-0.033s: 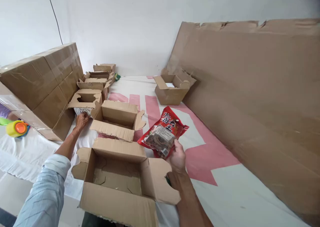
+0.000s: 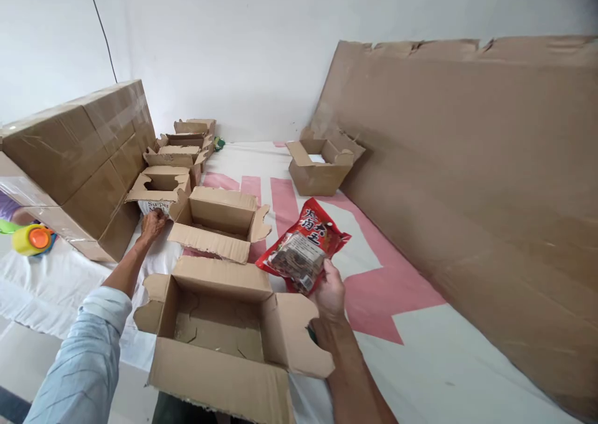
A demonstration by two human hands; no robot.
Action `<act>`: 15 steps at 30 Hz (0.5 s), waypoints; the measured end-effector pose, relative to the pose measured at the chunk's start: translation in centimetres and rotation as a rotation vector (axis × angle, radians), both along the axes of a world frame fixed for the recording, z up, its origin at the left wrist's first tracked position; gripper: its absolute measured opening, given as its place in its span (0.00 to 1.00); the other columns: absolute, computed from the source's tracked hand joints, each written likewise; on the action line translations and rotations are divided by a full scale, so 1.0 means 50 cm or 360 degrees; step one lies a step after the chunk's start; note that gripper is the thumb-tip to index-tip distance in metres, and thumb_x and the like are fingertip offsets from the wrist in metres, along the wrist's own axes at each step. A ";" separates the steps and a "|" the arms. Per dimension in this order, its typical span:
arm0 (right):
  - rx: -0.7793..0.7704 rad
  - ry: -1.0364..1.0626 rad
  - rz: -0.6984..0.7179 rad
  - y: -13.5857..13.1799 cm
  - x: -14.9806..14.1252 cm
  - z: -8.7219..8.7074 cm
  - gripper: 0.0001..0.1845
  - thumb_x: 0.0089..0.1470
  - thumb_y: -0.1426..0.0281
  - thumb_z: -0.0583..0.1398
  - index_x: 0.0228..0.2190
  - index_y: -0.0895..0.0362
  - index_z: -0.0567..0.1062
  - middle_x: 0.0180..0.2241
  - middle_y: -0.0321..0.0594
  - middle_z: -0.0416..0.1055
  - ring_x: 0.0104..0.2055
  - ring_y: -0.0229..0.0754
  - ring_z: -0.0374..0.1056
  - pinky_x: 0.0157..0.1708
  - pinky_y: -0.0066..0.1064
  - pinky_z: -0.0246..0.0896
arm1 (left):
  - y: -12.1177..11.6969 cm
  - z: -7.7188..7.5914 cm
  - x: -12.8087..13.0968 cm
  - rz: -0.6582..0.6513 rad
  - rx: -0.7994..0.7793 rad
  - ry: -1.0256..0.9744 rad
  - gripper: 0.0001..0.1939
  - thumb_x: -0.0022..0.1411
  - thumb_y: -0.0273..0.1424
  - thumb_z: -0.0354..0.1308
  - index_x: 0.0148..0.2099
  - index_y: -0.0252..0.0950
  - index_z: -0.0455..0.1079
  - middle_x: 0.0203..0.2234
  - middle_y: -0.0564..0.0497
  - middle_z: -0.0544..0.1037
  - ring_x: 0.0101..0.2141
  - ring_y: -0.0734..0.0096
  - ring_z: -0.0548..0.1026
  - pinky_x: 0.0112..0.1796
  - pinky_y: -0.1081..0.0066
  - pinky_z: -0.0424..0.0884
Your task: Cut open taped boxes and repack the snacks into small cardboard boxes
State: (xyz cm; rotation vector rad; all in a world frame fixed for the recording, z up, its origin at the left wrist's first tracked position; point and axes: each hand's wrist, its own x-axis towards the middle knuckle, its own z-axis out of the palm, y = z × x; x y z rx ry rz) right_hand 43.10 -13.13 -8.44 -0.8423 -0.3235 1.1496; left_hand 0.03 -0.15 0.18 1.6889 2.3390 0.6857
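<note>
My right hand (image 2: 331, 290) is closed on the lower right edge of a red plastic food packet (image 2: 301, 246). Large dark characters, a pale label and a clear window with brown pieces show on its front. The packet is tilted above the cloth, just beyond the nearest open cardboard box (image 2: 219, 324). Farther left, my left hand (image 2: 153, 225) has its fingers closed at the lower edge of a white package (image 2: 154, 207) printed "Su-per Meal". That package is under the front flap of a small open box (image 2: 161, 184); my fingertips are partly hidden.
Another open box (image 2: 217, 218) stands between my hands. More small boxes (image 2: 180, 156) line a large taped carton (image 2: 79, 162). An open box with something white inside (image 2: 320, 175) stands against a big cardboard sheet (image 2: 458, 181). A yellow and orange object (image 2: 32, 240) lies far left.
</note>
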 end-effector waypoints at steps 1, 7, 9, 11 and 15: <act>-0.0020 0.0091 -0.0032 0.000 -0.003 0.002 0.19 0.59 0.52 0.69 0.46 0.51 0.86 0.43 0.38 0.89 0.50 0.53 0.85 0.52 0.44 0.83 | -0.003 0.004 0.001 0.0007 -0.0018 0.0034 0.13 0.68 0.38 0.62 0.43 0.37 0.84 0.40 0.40 0.88 0.47 0.48 0.85 0.46 0.64 0.73; -0.0002 0.0392 -0.0025 0.002 -0.007 0.004 0.18 0.63 0.57 0.69 0.49 0.52 0.86 0.42 0.37 0.89 0.47 0.48 0.86 0.51 0.41 0.83 | -0.007 0.024 0.008 0.0084 -0.0095 0.0202 0.16 0.72 0.39 0.61 0.53 0.39 0.86 0.50 0.38 0.89 0.55 0.43 0.84 0.49 0.62 0.75; 0.0001 0.0415 0.0008 0.004 -0.007 0.005 0.18 0.65 0.57 0.68 0.50 0.52 0.86 0.42 0.36 0.89 0.45 0.47 0.87 0.49 0.39 0.84 | -0.003 0.034 0.007 0.0100 -0.0124 0.0250 0.16 0.72 0.39 0.61 0.54 0.40 0.86 0.51 0.38 0.89 0.56 0.43 0.84 0.50 0.61 0.76; 0.0035 0.0425 0.0028 0.005 -0.007 0.006 0.19 0.66 0.55 0.68 0.52 0.52 0.85 0.43 0.36 0.90 0.45 0.47 0.87 0.49 0.39 0.84 | 0.003 0.048 0.003 0.0106 -0.0157 0.0300 0.15 0.71 0.40 0.63 0.52 0.41 0.86 0.51 0.37 0.88 0.56 0.43 0.84 0.50 0.60 0.77; 0.0063 0.0442 0.0055 0.006 -0.009 0.008 0.21 0.67 0.54 0.68 0.55 0.51 0.84 0.45 0.37 0.90 0.46 0.47 0.87 0.52 0.41 0.84 | 0.013 0.082 -0.011 0.0117 -0.0202 0.0410 0.12 0.65 0.38 0.68 0.46 0.39 0.86 0.50 0.33 0.88 0.56 0.38 0.84 0.51 0.56 0.78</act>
